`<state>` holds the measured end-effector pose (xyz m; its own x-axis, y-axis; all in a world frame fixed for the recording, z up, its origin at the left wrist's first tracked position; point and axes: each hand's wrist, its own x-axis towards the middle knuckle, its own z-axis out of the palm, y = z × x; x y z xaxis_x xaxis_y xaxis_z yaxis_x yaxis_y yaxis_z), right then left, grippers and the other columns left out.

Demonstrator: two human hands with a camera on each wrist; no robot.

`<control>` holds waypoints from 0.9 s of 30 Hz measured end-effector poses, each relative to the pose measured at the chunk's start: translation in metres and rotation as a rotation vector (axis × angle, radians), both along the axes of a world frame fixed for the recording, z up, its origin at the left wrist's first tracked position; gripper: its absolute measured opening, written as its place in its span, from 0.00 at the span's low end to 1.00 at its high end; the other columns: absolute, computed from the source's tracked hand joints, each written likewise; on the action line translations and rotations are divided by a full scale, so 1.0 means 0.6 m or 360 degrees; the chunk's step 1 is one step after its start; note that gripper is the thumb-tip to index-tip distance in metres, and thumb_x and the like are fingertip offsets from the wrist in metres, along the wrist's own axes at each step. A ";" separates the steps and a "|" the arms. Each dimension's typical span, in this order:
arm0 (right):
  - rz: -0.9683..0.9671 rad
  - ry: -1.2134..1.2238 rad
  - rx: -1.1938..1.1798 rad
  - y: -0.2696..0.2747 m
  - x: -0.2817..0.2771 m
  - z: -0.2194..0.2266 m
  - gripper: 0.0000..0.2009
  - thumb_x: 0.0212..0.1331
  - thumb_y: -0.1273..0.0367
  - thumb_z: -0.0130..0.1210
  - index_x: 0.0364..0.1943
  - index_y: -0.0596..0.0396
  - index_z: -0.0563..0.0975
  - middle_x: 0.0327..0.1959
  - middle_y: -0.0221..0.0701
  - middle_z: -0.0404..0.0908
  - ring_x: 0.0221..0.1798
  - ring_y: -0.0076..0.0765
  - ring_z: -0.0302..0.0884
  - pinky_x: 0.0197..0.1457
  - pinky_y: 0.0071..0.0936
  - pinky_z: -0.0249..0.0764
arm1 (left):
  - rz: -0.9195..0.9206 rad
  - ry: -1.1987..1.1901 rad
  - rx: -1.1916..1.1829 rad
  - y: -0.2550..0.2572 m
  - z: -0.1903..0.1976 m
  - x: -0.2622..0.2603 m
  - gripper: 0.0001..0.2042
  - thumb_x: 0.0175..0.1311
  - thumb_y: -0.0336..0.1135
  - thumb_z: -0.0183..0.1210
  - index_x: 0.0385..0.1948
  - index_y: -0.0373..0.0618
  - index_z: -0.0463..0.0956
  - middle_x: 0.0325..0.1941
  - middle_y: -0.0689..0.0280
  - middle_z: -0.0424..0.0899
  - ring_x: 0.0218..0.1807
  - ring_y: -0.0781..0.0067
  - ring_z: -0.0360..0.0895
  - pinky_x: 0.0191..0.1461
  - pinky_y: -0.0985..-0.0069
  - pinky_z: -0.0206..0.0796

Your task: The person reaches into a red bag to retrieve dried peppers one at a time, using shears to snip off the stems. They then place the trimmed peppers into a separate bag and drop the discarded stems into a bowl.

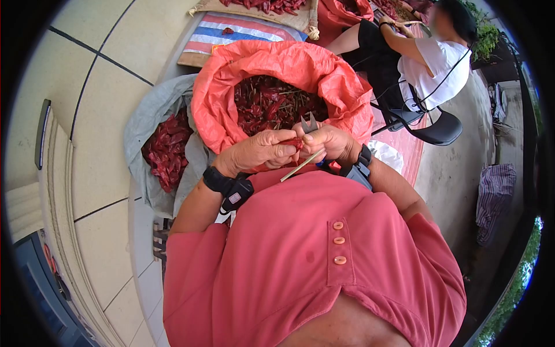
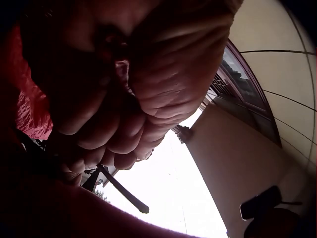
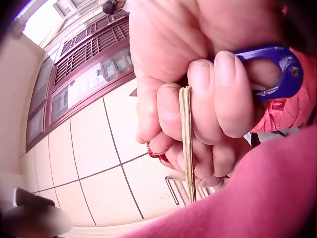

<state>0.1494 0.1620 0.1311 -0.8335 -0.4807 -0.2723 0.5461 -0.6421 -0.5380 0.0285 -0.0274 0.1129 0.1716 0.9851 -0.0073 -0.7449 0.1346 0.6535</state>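
My right hand [image 1: 330,142] has its fingers curled round scissors with a blue handle [image 3: 285,74]. The grey scissor blades [image 1: 310,124] point away from my body and stand apart. Close beside it, my left hand [image 1: 260,151] pinches a small dark-red dried pepper [image 1: 297,143]; a bit of red [image 3: 155,153] also shows by the fingers in the right wrist view. A thin tan stalk [image 3: 186,144] crosses in front of the right fingers, sticking out toward the pink shirt; I cannot tell which hand holds it. In the left wrist view the left hand [image 2: 168,74] is dark, fingers curled.
A red sack [image 1: 214,75] of dark-red peppers and stems gapes open just beyond my hands. To its left stands a grey sack [image 1: 139,127] of red peppers. A striped sheet [image 1: 254,28] lies behind. At the upper right another person [image 1: 442,63] sits on a black chair [image 1: 442,128].
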 end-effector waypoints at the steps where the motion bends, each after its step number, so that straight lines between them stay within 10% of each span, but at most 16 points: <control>1: -0.0010 -0.0016 -0.0014 -0.001 0.001 -0.002 0.11 0.60 0.62 0.59 0.27 0.48 0.71 0.12 0.15 0.57 0.14 0.12 0.49 0.16 0.14 0.44 | 0.0006 -0.0034 0.0008 -0.001 -0.013 0.001 0.20 0.69 0.30 0.52 0.62 0.58 0.68 0.39 0.69 0.81 0.27 0.87 0.66 0.27 0.88 0.56; 18: -0.0285 0.0266 -0.0380 0.011 -0.009 0.013 0.08 0.67 0.63 0.50 0.36 0.53 0.70 0.14 0.17 0.57 0.13 0.13 0.48 0.14 0.14 0.46 | 0.0346 -0.0188 0.0039 0.000 0.006 0.004 0.12 0.70 0.38 0.51 0.47 0.40 0.71 0.19 0.78 0.56 0.19 0.87 0.52 0.22 0.86 0.45; 22: -0.0636 0.0053 0.0667 0.080 0.039 0.088 0.09 0.69 0.63 0.47 0.39 0.53 0.71 0.16 0.17 0.56 0.14 0.12 0.48 0.15 0.14 0.47 | 0.1112 0.0334 -0.0343 -0.093 0.023 -0.045 0.15 0.70 0.38 0.48 0.53 0.40 0.69 0.25 0.77 0.60 0.23 0.89 0.53 0.26 0.88 0.47; 27: -0.1029 -0.0337 0.1943 0.127 0.150 0.092 0.08 0.67 0.67 0.47 0.46 0.53 0.71 0.18 0.18 0.59 0.17 0.12 0.50 0.17 0.16 0.47 | 0.1519 0.2348 -0.1220 -0.277 -0.119 -0.126 0.20 0.62 0.36 0.52 0.56 0.41 0.68 0.41 0.61 0.76 0.43 0.68 0.72 0.50 0.77 0.63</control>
<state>0.2392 0.2381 0.1861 -0.7047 0.5977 -0.3822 0.4771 0.0004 -0.8789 -0.0472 -0.1938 0.0414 -0.8923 0.4502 -0.0348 0.2735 0.6002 0.7516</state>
